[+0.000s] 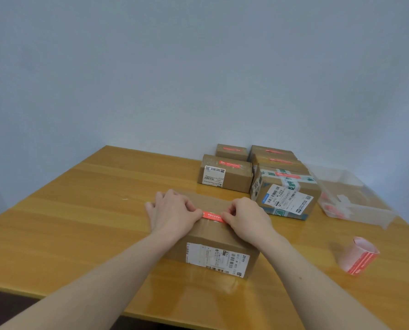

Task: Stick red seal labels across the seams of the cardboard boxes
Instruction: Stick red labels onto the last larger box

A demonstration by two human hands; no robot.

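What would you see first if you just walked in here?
First, the bright red seal label on top of the near cardboard box, with the left hand and right hand holding its two ends. Behind it, at the table's far right, sit five more boxes with red labels on top. A roll of labels lies on the right.

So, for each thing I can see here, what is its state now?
Near brown cardboard box: closed, red seal label on top.
Left hand: pinches the label's left end.
Right hand: pinches the label's right end.
Five far cardboard boxes: closed, already labelled red.
Clear plastic bin: open, no lid.
Red label roll: partly unrolled on wooden table.
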